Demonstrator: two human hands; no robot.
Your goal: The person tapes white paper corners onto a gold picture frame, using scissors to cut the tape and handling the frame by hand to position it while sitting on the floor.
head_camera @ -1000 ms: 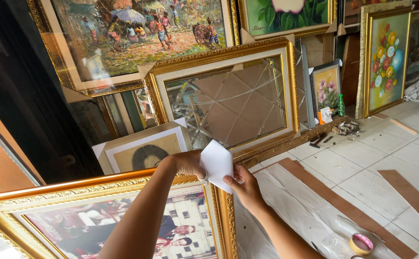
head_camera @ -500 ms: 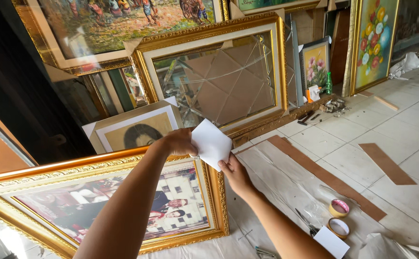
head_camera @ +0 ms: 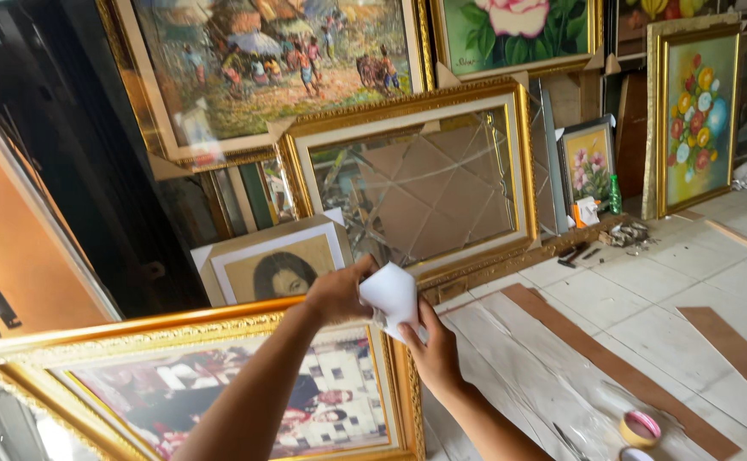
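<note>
White corner piece (head_camera: 389, 294): folded card or paper, held at the upper right corner of the gilt-framed group photograph (head_camera: 219, 401). Against the views half a second and one second earlier, it sat lower and closer onto that corner, suggesting the fitting was further along; whether it was fully seated could not be told.

Left hand (head_camera: 336, 293): clenched on the piece's left edge. Right hand (head_camera: 431, 346): fingers pinching its lower right side.

Edges: the frame's right rail ran down just beside the right wrist.

Surroundings: small framed portrait (head_camera: 275, 265) directly behind; large frame with cracked glass (head_camera: 416, 183) near, leaning.

Open room: tiled floor (head_camera: 647, 282) to the right, crossed by brown strips (head_camera: 612, 367); tape roll (head_camera: 641, 427) well apart.
</note>
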